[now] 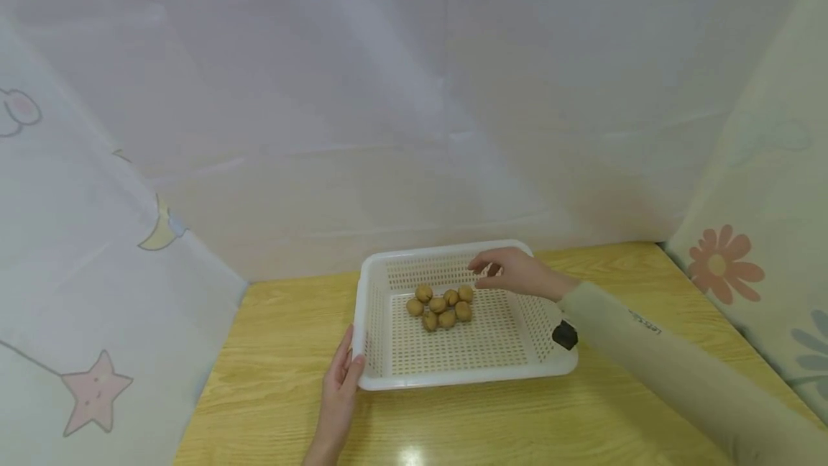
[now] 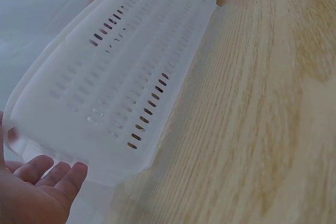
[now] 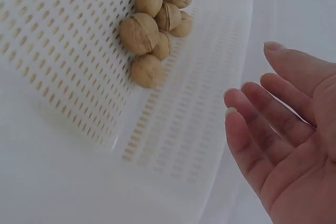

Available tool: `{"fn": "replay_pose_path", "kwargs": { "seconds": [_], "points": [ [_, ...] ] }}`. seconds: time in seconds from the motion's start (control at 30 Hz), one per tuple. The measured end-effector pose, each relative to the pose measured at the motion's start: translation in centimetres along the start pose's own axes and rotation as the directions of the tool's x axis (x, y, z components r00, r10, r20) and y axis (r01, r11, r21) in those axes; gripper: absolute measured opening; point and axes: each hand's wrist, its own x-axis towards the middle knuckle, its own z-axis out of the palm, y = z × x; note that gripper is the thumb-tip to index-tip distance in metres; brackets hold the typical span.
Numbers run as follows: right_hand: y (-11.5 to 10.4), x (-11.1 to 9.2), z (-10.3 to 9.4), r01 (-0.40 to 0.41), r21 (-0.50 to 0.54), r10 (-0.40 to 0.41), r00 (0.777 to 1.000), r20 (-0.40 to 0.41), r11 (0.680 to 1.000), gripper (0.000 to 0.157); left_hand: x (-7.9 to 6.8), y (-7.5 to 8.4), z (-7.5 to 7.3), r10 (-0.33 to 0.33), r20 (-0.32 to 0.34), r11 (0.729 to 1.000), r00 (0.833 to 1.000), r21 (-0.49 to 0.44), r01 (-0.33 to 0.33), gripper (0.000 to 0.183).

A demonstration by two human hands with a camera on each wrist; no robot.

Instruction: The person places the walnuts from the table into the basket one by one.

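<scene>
Above the white basket point(image 1: 371, 322), the right hand point(image 1: 517, 273) hovers loose-fingered and empty over the walnuts point(image 1: 441, 306). At the basket's near-left corner, the left hand point(image 1: 339, 387) rests with straight fingers against the rim, grasping nothing.

Person's body as seen from the head camera. Right arm point(image 1: 679, 372): covered to the wrist by a long, plain, pale sage-green sleeve with a small line of dark lettering on the forearm. A small black device point(image 1: 565, 335) sits at the underside of the wrist by the cuff. Right hand point(image 1: 514, 272): bare, no rings, short nails. Left hand point(image 1: 339, 387): bare, no sleeve visible at the wrist.
</scene>
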Motion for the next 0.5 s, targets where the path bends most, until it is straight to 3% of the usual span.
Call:
{"fn": "replay_pose_path", "kwargs": {
  "seconds": [0.23, 0.5],
  "points": [
    [1.9, -4.4, -1.9, -0.091, 0.042, 0.091, 0.996, -0.004, 0.995, 0.038, 0.0, -0.1, 0.0, -0.005, -0.003, 1.000, 1.000, -0.001, 0.005, 0.052],
    [5.3, -9.4, -3.3, -0.185, 0.012, 0.185, 0.979, -0.084, 0.983, 0.039, 0.1, -0.1, -0.1, 0.004, 0.009, 1.000, 1.000, -0.021, -0.004, 0.056]
  ]
}}
